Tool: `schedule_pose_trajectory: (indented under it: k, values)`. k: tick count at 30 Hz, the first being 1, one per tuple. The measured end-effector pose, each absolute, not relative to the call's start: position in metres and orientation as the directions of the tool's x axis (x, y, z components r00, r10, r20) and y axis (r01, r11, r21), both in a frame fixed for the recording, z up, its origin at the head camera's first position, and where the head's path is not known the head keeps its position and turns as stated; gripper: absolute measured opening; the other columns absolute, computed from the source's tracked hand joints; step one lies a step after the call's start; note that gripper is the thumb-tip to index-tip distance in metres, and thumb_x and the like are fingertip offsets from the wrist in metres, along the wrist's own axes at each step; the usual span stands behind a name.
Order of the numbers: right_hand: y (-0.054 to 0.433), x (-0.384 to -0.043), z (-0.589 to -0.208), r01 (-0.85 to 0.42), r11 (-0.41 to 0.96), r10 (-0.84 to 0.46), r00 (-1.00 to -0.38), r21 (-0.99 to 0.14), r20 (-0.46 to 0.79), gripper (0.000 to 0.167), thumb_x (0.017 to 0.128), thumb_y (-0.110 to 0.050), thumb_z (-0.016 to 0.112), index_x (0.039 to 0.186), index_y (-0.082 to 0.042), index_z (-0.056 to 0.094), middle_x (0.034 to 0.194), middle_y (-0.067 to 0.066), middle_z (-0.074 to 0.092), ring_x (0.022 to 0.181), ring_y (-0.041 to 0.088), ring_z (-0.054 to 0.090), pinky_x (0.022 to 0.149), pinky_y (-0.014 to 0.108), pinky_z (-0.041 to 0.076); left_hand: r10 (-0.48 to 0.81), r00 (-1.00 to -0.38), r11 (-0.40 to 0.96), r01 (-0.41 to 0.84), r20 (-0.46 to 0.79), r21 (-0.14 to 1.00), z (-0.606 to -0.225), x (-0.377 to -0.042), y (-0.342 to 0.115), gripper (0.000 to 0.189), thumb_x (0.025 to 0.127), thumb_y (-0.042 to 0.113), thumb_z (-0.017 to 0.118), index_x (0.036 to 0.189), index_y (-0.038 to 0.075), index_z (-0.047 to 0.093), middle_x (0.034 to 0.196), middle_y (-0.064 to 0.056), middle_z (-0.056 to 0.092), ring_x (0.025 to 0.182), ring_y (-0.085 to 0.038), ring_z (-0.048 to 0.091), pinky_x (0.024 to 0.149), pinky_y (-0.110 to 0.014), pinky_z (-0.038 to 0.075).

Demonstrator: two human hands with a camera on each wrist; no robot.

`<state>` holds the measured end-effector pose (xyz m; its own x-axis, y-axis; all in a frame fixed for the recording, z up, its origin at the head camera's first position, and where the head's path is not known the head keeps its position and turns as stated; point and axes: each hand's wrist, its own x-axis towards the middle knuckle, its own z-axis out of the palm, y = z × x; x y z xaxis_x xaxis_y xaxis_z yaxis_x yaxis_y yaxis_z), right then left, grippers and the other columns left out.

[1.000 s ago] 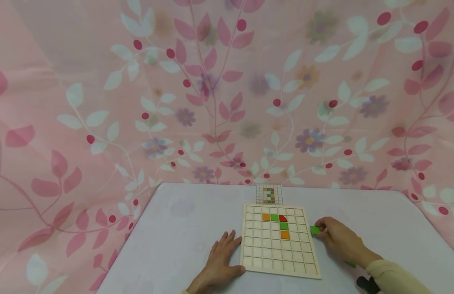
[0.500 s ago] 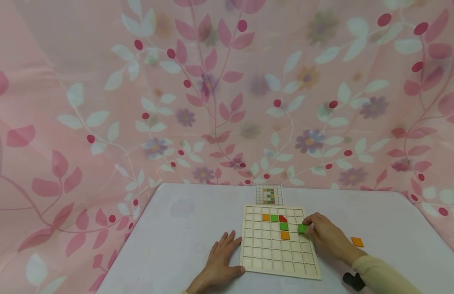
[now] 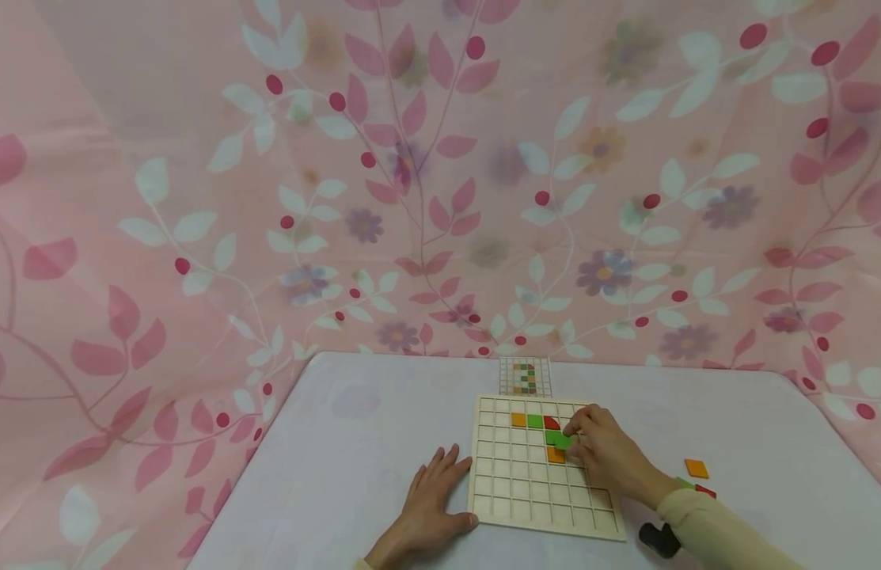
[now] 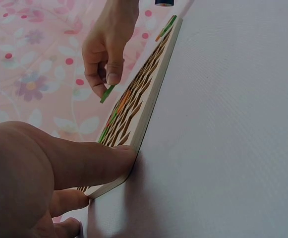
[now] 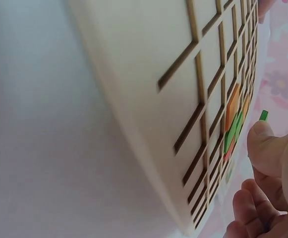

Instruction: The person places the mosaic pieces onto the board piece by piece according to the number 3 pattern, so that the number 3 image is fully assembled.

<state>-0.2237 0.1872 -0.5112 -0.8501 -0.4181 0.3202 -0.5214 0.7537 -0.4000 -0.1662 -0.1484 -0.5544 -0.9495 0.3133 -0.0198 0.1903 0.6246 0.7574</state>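
A pale wooden grid board (image 3: 511, 491) lies on the table. My right hand (image 3: 614, 455) pinches a green square tile (image 3: 563, 441) between thumb and fingers, above the board; the left wrist view shows this tile (image 4: 107, 94) tilted and clear of the grid. Set in the cells are an orange tile (image 3: 518, 419), a green tile (image 3: 535, 422), a red tile with a rounded corner (image 3: 551, 423) and, below these, another green and another orange tile (image 3: 555, 456). My left hand (image 3: 433, 499) rests with spread fingers against the board's left edge, thumb at its near corner.
Behind the board lies a small grid card (image 3: 525, 377) printed with coloured squares. Right of the board are a loose orange tile (image 3: 696, 469), a red tile (image 3: 706, 491) and a green one, partly hidden by the sleeve. A black object (image 3: 658, 540) sits near the right forearm.
My right hand has carried the green tile leftward from beside the board to over the coloured tiles. Loose tiles at the right have come into sight. The left hand has stayed at the board.
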Motion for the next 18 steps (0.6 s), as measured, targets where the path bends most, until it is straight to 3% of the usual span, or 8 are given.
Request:
schedule_pose_trajectory:
  k: [10,18]
  values:
    - [0.170,-0.229,-0.515,-0.501,0.741,-0.419,-0.865,-0.448,0.275,0.014,0.093,-0.014,0.082,0.101,-0.015,0.071,0.118,0.004,0.061,0.111,0.024,0.056,0.089,0.041,0.058,0.316,-0.948,0.627,0.184,-0.031,0.757,-0.554,-0.166,-0.148,0.084,0.081,0.029,0.082,0.158,0.015,0.050,0.174,-0.013,0.031,0.165,-0.040,0.014,0.128,-0.072,0.003]
    - [0.156,-0.228,-0.516,-0.428,0.755,-0.396,-0.901,-0.496,0.176,0.012,0.092,-0.020,0.083,0.098,-0.017,0.073,0.114,-0.001,0.059,0.109,0.018,0.053,0.086,0.033,0.056,0.315,-0.949,0.629,0.180,-0.036,0.757,-0.554,-0.166,-0.149,0.084,0.081,0.029,0.082,0.158,0.015,0.050,0.174,-0.013,0.031,0.165,-0.040,0.014,0.129,-0.072,0.004]
